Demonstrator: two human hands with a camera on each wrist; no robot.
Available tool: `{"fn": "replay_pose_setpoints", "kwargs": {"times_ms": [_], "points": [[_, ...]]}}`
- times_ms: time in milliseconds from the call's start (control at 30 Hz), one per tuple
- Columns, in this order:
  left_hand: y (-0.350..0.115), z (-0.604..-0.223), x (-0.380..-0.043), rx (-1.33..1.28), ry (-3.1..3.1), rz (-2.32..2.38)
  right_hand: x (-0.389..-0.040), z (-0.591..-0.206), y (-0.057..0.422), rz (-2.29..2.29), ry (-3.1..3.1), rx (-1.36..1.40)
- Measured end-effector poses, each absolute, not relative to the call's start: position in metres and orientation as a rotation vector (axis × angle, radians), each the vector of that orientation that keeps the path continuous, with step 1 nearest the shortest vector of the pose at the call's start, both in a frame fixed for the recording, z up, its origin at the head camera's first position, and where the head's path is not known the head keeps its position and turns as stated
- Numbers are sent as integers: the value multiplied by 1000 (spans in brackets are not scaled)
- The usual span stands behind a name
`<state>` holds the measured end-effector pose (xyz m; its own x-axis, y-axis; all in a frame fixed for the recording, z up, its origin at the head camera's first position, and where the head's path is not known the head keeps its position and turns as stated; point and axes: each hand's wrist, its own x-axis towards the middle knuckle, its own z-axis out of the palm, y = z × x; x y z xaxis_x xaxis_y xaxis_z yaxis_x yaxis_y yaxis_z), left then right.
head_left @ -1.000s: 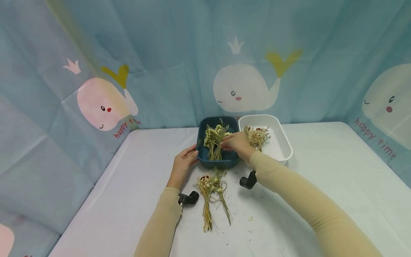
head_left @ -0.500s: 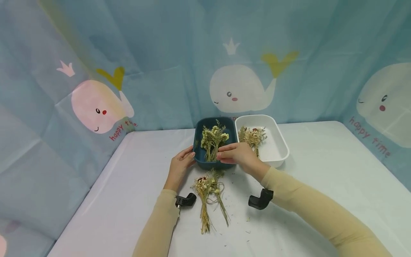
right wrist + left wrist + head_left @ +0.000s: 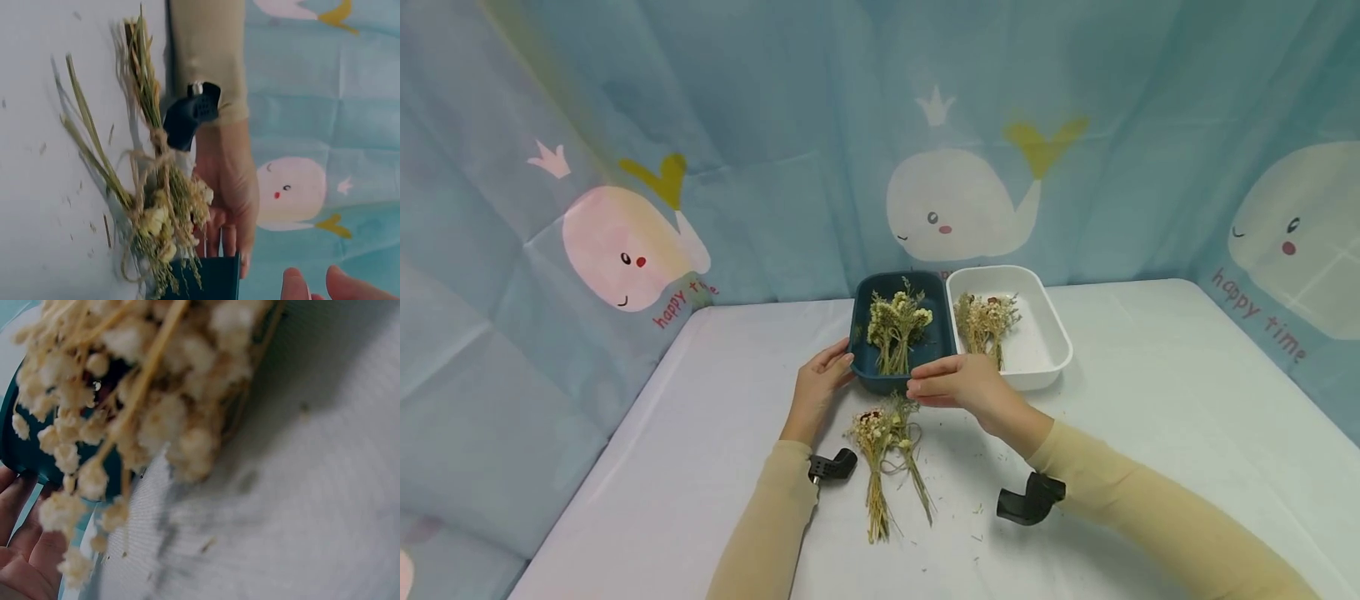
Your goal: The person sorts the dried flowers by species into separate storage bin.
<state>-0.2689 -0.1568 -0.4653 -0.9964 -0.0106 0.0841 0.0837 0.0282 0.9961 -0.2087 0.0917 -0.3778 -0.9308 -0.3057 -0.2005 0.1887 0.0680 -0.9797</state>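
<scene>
My left hand [image 3: 818, 387] rests against the left outer side of a dark blue basin [image 3: 942, 333]. In the right wrist view, its fairly straight fingers [image 3: 228, 240] meet the basin's wall. Inside that basin lie yellow dried-flower bunches [image 3: 895, 321]. My right hand [image 3: 973, 392] hovers by the basin's front right corner, fingers extended and holding nothing. On the table before the basin lie a pale dried-flower bunch [image 3: 874, 458] with dark red blooms and a thinner yellow-green bunch [image 3: 913, 467] with a twine loop. The pale bunch's blooms [image 3: 181, 425] fill much of the left wrist view.
A white basin [image 3: 1052, 333] stands directly right of the blue one, with pale and reddish dried-flower bunches [image 3: 988, 321] at its left side. Small plant scraps [image 3: 977, 510] are scattered on the white tablecloth [image 3: 1150, 375]. A blue whale-print curtain [image 3: 775, 167] hangs behind.
My right hand has drawn out of the blue basin, away from the yellow flower bunches, toward me and slightly right. My left hand stays at the basin's side.
</scene>
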Motion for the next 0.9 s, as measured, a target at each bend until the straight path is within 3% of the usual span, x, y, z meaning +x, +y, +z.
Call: {"fn": "replay_pose_setpoints", "kwargs": {"times_ms": [900], "points": [[-154, -462, -269, -67, -2187, -2155, -183, -423, 103, -1921, 1843, -149]]}}
